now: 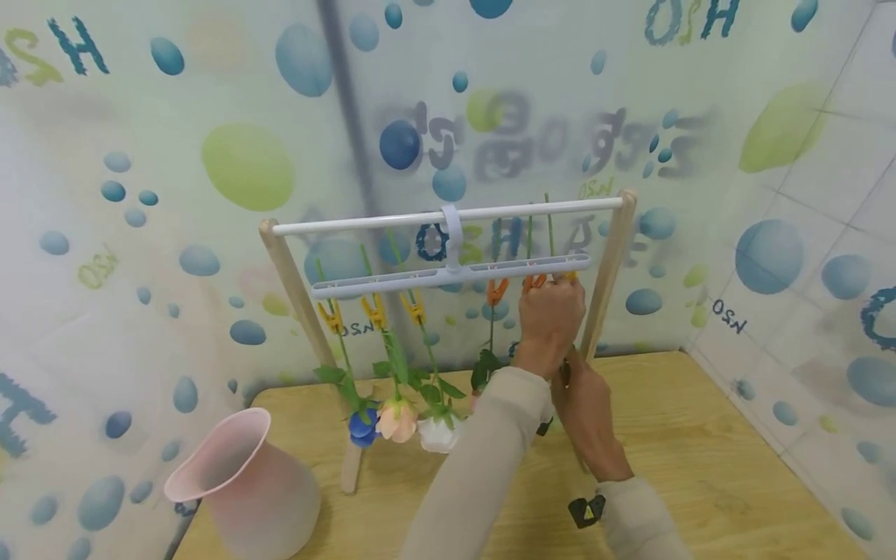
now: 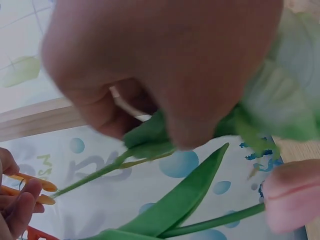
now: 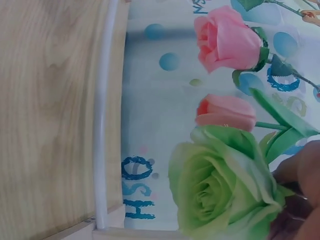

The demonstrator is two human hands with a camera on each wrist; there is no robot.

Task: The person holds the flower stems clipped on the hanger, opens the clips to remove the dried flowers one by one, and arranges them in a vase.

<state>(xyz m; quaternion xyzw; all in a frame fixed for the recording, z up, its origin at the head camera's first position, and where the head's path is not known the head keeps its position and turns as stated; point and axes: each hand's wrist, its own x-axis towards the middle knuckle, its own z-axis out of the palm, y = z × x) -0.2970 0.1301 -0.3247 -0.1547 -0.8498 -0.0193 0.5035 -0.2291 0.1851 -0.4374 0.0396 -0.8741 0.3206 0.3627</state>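
A white clip hanger (image 1: 420, 276) hangs from the white bar (image 1: 392, 220) of a wooden rack. My left hand (image 1: 551, 311) reaches up to its right end and pinches an orange clip (image 2: 35, 185). A green stem (image 2: 95, 174) runs from that clip down to my right hand (image 1: 586, 412), which grips it just below. The stem carries a green rose (image 3: 220, 190), seen close in the right wrist view beside my right-hand fingers (image 3: 300, 190). A pink rose (image 3: 227, 40) and a pink tulip (image 3: 225, 112) hang next to it.
A blue flower (image 1: 362, 426), a peach one (image 1: 397, 420) and a white one (image 1: 438, 434) hang head-down from yellow clips on the left. A pink vase (image 1: 241, 482) stands at the wooden table's (image 1: 700, 451) front left. Patterned walls close in behind and on the right.
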